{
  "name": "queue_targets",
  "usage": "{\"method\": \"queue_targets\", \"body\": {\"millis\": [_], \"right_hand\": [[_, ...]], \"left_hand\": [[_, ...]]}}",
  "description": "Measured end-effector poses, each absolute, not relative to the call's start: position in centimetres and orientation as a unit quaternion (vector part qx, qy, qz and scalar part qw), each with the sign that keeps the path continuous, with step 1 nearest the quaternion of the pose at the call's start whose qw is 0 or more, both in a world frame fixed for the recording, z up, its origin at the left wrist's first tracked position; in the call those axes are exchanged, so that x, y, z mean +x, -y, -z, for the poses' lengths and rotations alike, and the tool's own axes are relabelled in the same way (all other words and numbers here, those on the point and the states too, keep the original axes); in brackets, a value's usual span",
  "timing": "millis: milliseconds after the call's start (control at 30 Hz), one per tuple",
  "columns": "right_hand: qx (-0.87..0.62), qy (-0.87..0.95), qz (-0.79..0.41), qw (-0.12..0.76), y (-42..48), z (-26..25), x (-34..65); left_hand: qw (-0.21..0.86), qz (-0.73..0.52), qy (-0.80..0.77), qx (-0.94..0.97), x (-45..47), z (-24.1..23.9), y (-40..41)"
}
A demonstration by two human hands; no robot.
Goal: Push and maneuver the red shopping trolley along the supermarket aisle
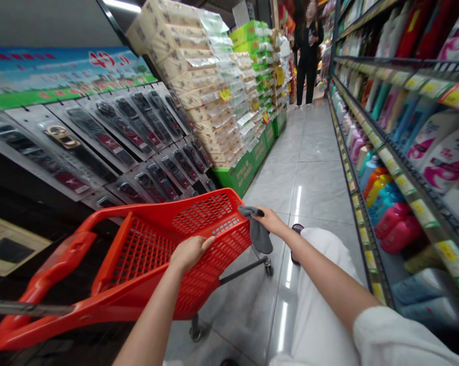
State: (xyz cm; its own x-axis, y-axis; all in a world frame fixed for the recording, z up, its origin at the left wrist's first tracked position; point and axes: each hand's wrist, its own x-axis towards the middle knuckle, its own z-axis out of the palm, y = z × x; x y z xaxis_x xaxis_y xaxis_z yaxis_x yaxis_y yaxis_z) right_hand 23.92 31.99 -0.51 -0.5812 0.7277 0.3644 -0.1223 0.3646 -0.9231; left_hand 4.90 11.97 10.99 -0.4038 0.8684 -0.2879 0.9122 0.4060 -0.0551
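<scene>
A red plastic shopping cart (145, 209) with perforated walls stands at an angle in front of me, its handle toward the lower left. My left hand (190, 252) grips the near side rim, thumb along the top and the other fingers mostly hidden inside the basket. At the cart's front corner, my right hand (269, 220) pinches a grey cloth (260, 237). Part of the cloth lies over the rim, and the rest hangs down outside the basket. I see nothing inside the visible part of the basket.
Packaged belts (130, 122) hang on the left, beside tall stacks of boxes (199, 86) on green bases (239, 173). Shelves of bottles (390, 203) line the right side. Grey floor tiles (313, 152) run between them toward a person in black (308, 61) standing farther back.
</scene>
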Motion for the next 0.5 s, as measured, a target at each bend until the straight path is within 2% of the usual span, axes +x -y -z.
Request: {"method": "queue_targets", "body": {"millis": [133,200,267,367,500], "right_hand": [[-0.374,0.699,-0.393,0.465,-33.5,-2.3,24.3],[-0.369,0.73,-0.324,0.476,-33.0,-3.3,23.6],[-0.309,0.793,-0.292,0.436,-32.0,-3.3,22.7],[-0.273,0.831,-0.309,0.374,-30.8,-1.6,21.8],[-0.311,0.805,-0.36,0.356,-31.9,-0.2,21.0]], "left_hand": [[0.101,0.106,-0.835,0.531,5.3,-11.2,-11.9],[0.1,0.108,-0.837,0.527,5.5,-11.4,-12.1],[0.102,0.107,-0.839,0.524,5.6,-11.5,-12.3],[0.106,0.102,-0.84,0.523,5.7,-11.6,-12.4],[0.104,0.097,-0.828,0.542,5.7,-11.3,-11.9]]}}
